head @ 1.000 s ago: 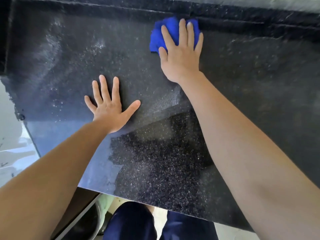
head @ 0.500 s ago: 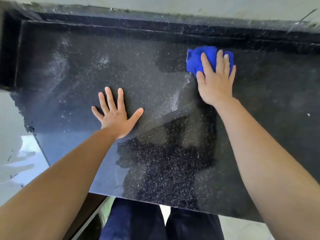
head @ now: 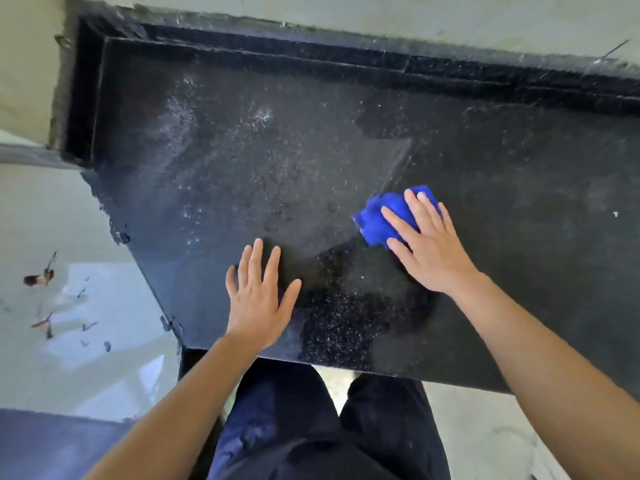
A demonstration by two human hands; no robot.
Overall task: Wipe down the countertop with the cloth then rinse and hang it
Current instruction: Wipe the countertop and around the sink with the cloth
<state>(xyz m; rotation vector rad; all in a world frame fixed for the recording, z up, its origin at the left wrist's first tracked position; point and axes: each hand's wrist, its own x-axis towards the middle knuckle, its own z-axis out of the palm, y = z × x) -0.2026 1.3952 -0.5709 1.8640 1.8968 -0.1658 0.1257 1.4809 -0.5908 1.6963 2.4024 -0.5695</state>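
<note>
A black speckled stone countertop (head: 519,209) fills most of the view, with wet sheen and water drops on its left half. My right hand (head: 429,247) presses a bunched blue cloth (head: 377,220) flat against the counter near its middle, fingers straight over it. Only the cloth's left and far parts show past my fingers. My left hand (head: 258,299) rests flat on the counter near the front edge, fingers spread, holding nothing.
A raised black ledge (head: 311,53) runs along the back under a pale wall (head: 415,19). The counter ends at the left above a light floor (head: 52,306) with small debris. My dark trousers (head: 311,427) stand against the front edge.
My right hand has dragged the cloth from the back ledge to the right and then toward me, to the counter's middle. My left hand has stayed flat in place.
</note>
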